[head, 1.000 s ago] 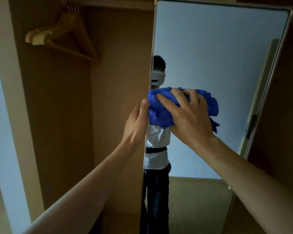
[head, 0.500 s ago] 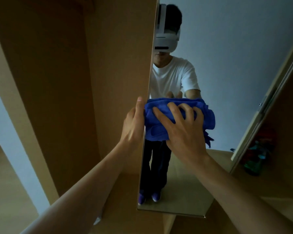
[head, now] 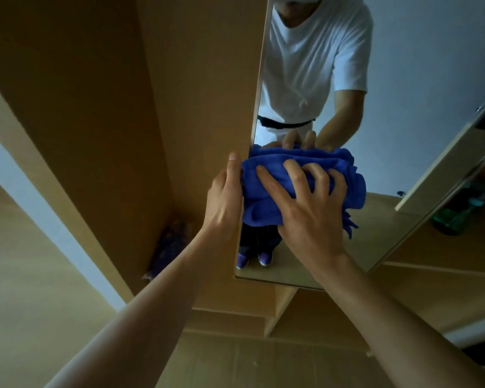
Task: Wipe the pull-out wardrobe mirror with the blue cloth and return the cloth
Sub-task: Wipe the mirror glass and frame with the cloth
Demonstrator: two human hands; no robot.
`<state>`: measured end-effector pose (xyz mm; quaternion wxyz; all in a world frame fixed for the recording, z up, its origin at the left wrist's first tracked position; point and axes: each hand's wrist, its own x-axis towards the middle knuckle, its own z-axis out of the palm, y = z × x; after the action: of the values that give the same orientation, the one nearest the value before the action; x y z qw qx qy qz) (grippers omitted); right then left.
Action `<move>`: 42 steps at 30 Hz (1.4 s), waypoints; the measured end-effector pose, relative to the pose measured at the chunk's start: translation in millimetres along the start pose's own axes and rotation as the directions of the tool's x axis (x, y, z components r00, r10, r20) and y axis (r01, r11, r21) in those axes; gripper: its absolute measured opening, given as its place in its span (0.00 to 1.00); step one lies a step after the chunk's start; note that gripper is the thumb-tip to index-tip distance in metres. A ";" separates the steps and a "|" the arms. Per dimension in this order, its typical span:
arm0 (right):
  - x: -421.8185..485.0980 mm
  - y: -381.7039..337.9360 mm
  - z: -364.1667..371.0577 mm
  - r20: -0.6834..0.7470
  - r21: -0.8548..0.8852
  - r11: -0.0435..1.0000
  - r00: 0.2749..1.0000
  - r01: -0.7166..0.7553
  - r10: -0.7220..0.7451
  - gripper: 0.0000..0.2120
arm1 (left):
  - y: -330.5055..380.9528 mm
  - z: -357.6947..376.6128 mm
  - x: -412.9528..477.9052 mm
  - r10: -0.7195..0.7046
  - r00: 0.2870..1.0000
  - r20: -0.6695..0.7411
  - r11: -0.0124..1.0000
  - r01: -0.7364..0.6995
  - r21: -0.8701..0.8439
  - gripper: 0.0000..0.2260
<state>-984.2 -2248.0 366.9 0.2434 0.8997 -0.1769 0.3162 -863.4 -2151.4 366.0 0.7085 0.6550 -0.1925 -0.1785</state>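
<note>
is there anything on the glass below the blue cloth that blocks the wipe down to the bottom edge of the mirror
Nothing visible does. The right hand presses the bunched blue cloth flat on the tall pull-out wardrobe mirror, and the glass beneath it down to the bottom edge is bare. The left hand grips the mirror's left edge, beside the cloth, not under it.

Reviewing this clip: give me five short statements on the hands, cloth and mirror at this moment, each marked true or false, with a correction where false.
1. The right hand presses the blue cloth against the mirror. True.
2. The left hand holds a spray bottle. False: it holds the mirror's left edge, thumb beside the cloth.
3. The cloth is spread flat over the whole glass. False: it is bunched into a wad under the right hand's fingers.
4. The mirror's bottom edge is in view below the cloth. True.
5. The cloth is white. False: it is blue.
</note>
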 end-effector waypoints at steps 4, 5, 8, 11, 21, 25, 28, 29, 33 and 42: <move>-33.9 -14.1 27.9 0.049 0.050 0.999 0.999 0.002 -0.004 0.28 | -43.5 -4.6 -3.8 -0.046 0.999 0.004 0.999 0.046 -0.017 0.32; -42.5 -17.3 35.8 0.071 0.056 0.998 0.997 0.006 -0.010 0.30 | -54.7 -5.5 -4.3 -0.055 0.998 0.003 0.998 0.056 -0.014 0.31; -65.0 -27.0 60.6 0.103 0.058 0.998 0.994 0.015 -0.021 0.36 | -86.6 -6.9 -2.5 -0.074 0.997 -0.014 0.997 0.074 0.007 0.30; -83.2 -37.9 83.1 0.045 0.063 0.998 0.999 -0.003 0.000 0.29 | -113.7 -8.0 -2.4 -0.085 0.996 -0.019 0.996 0.085 0.029 0.28; -161.6 -75.6 157.9 0.131 0.082 0.997 0.991 0.004 -0.015 0.23 | -219.7 -12.8 -7.3 -0.217 0.972 -0.091 0.964 0.228 0.138 0.22; -195.3 -86.5 188.0 0.272 0.151 0.988 0.960 0.021 -0.062 0.27 | -247.4 -10.9 -9.1 -0.218 0.971 -0.099 0.958 0.232 0.171 0.22; -214.8 -94.7 206.0 0.416 0.209 0.978 0.905 -0.004 -0.085 0.36 | -262.9 -10.7 -7.2 -0.220 0.969 -0.108 0.960 0.235 0.154 0.21; -219.5 -96.8 209.5 0.483 0.225 0.974 0.871 -0.021 -0.092 0.40 | -267.9 -10.2 -6.8 -0.222 0.969 -0.110 0.961 0.236 0.144 0.19; -232.9 -101.4 217.9 0.614 0.259 0.963 0.783 -0.080 -0.099 0.46 | -285.5 -7.6 -12.0 -0.241 0.964 -0.116 0.948 0.259 0.184 0.21; -221.0 -79.1 199.0 0.709 0.402 0.911 0.660 -0.090 -0.247 0.38 | -268.3 -3.7 -28.7 -0.272 0.959 -0.077 0.946 0.281 0.163 0.28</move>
<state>-1013.8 -2256.3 60.7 -0.0277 0.9860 -0.1519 -0.0626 -886.5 -2154.7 97.2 0.6221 0.7388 -0.0945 -0.2412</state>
